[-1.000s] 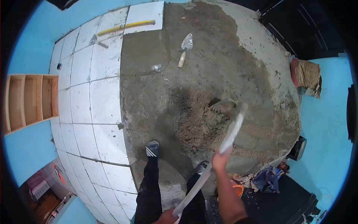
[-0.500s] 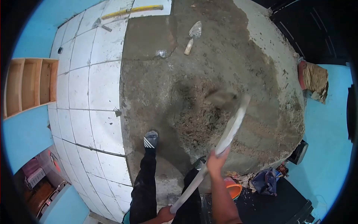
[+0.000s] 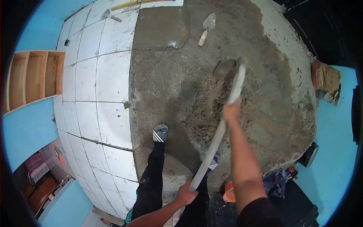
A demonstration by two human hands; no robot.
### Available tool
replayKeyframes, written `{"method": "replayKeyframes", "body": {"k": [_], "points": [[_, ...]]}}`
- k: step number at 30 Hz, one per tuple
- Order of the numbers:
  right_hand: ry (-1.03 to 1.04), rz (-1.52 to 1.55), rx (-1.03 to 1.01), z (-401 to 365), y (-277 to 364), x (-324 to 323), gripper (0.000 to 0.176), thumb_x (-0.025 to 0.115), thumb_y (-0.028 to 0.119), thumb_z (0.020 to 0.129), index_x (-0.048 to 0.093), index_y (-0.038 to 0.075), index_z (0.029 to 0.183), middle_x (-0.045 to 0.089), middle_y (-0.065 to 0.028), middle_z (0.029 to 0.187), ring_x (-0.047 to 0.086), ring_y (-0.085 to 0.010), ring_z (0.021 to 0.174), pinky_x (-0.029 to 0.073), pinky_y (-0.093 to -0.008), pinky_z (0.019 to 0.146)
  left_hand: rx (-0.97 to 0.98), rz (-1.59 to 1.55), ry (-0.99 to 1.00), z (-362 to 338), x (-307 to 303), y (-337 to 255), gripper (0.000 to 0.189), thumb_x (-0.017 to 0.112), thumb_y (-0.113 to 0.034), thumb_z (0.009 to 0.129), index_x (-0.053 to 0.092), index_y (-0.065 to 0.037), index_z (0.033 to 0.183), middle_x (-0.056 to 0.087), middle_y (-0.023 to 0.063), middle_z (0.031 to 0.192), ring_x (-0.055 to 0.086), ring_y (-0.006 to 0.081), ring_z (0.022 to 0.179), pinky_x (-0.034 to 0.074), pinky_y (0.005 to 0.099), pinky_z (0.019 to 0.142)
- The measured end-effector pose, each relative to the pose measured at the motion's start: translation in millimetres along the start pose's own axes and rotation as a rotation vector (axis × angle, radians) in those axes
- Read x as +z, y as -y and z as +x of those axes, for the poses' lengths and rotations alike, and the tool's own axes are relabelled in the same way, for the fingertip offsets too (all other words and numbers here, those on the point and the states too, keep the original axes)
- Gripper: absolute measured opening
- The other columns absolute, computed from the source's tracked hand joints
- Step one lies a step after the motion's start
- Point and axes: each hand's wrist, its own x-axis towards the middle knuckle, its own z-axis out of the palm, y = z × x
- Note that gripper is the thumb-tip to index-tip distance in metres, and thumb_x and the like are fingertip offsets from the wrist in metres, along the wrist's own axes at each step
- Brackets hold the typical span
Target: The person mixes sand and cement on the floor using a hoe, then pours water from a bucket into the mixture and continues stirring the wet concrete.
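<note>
My right hand [image 3: 231,112] is wrapped around the middle of a long pale handle, and my left hand [image 3: 186,193] grips its lower end near my legs. This handle belongs to a hoe [image 3: 213,151], whose blurred blade lies at the far side of a loose heap of sand or mortar mix [image 3: 210,115]. Damp grey mortar [image 3: 159,75] spreads around the heap. Beyond it, a pointed trowel [image 3: 207,28] with a wooden grip rests on the floor. My feet, in striped slides, stand at the near edge of the heap.
White floor tiles [image 3: 113,75] run along the left, bearing a small scraper-like tool [image 3: 110,16] and a yellow level [image 3: 128,3]. A wooden shelf [image 3: 36,81] stands by the blue wall. To the right are a paper sack [image 3: 328,81], an orange container [image 3: 228,193] and a dark plastic bag [image 3: 275,183].
The hoe's blade has moved away from me to the heap's far side. Both hands have risen with the handle, the right one reaching farther forward. The view has shifted slightly.
</note>
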Motion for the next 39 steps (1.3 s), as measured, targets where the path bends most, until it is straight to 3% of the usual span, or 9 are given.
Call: {"method": "replayKeyframes", "body": {"k": [3,10,13,17,21,25,27,33,39], "points": [[0.073,0.139,0.157,-79,-1,-20,0.074,0.065,0.01,0.08,0.025,0.001,0.142,0.054,-0.0287,0.123,0.054,-0.0411,0.115,0.042,-0.0425,0.097,0.013,0.035,-0.022,-30,21,94,0.052,0.069,-0.027,0.073,0.056,-0.003,0.118,0.066,0.0227,0.1,0.062,0.0408,0.097,0.049,0.0469,0.085],[0.064,0.262,0.083,-229,-17,-81,0.076,0.063,0.008,0.081,0.021,-0.006,0.143,0.049,-0.0297,0.128,0.054,-0.0386,0.114,0.041,-0.0402,0.098,-0.207,0.07,0.172,-132,51,152,0.042,0.068,-0.025,0.072,0.064,-0.006,0.109,0.067,0.0203,0.102,0.064,0.0364,0.099,0.05,0.0451,0.086],[-0.025,0.011,-0.044,-205,-109,-6,0.076,0.063,0.007,0.081,0.022,-0.007,0.143,0.053,-0.0281,0.124,0.058,-0.0351,0.108,0.045,-0.0386,0.093,-0.251,0.066,0.193,-114,64,185,0.042,0.066,-0.025,0.073,0.064,-0.01,0.112,0.067,0.0193,0.105,0.064,0.0356,0.101,0.05,0.0441,0.088],[0.144,0.296,0.268,-187,-67,-14,0.068,0.063,0.005,0.08,0.03,-0.009,0.139,0.055,-0.0237,0.118,0.059,-0.0288,0.104,0.048,-0.0365,0.088,-0.259,0.046,0.229,-108,23,117,0.044,0.068,-0.027,0.073,0.063,-0.008,0.111,0.068,0.0197,0.1,0.066,0.0355,0.095,0.052,0.0443,0.083],[0.127,0.369,0.079,-165,-26,-63,0.056,0.058,0.003,0.081,0.038,-0.004,0.133,0.056,-0.0165,0.114,0.057,-0.0253,0.102,0.045,-0.0336,0.089,-0.103,-0.003,0.335,-133,36,94,0.062,0.072,-0.033,0.079,0.051,-0.006,0.129,0.06,0.0186,0.119,0.057,0.0368,0.11,0.048,0.0492,0.091],[0.347,0.65,0.209,-98,30,-76,0.057,0.059,0.005,0.08,0.035,0.003,0.131,0.056,-0.012,0.085,0.058,-0.0206,0.061,0.051,-0.0343,0.056,0.139,-0.127,0.48,-95,27,35,0.063,0.073,-0.032,0.082,0.049,-0.006,0.134,0.058,0.0184,0.126,0.056,0.0352,0.116,0.046,0.0506,0.095],[0.464,0.831,0.3,-61,39,-54,0.049,0.059,0.008,0.081,0.039,0.005,0.126,0.054,-0.0092,0.079,0.054,-0.0185,0.054,0.049,-0.0337,0.05,-0.017,-0.183,0.466,-84,-6,-36,0.062,0.072,-0.03,0.083,0.047,-0.006,0.135,0.056,0.0182,0.127,0.054,0.0354,0.118,0.045,0.0494,0.096],[0.835,1.02,0.455,51,56,67,0.032,0.06,0.014,0.085,0.045,0.004,0.111,0.053,-0.0077,0.075,0.055,-0.0179,0.056,0.049,-0.0324,0.052,-0.111,-0.189,0.023,11,13,-85,0.049,0.065,-0.027,0.076,0.054,-0.006,0.119,0.067,0.021,0.097,0.065,0.0391,0.091,0.051,0.0499,0.082],[0.72,0.211,0.098,87,78,135,0.044,0.062,0.013,0.082,0.049,-0.001,0.122,0.059,-0.0082,0.079,0.06,-0.0205,0.064,0.051,-0.0345,0.057,-0.196,-0.3,-0.144,121,65,-133,0.047,0.064,-0.027,0.075,0.053,-0.007,0.116,0.067,0.0208,0.095,0.065,0.04,0.091,0.051,0.0503,0.082]]}}
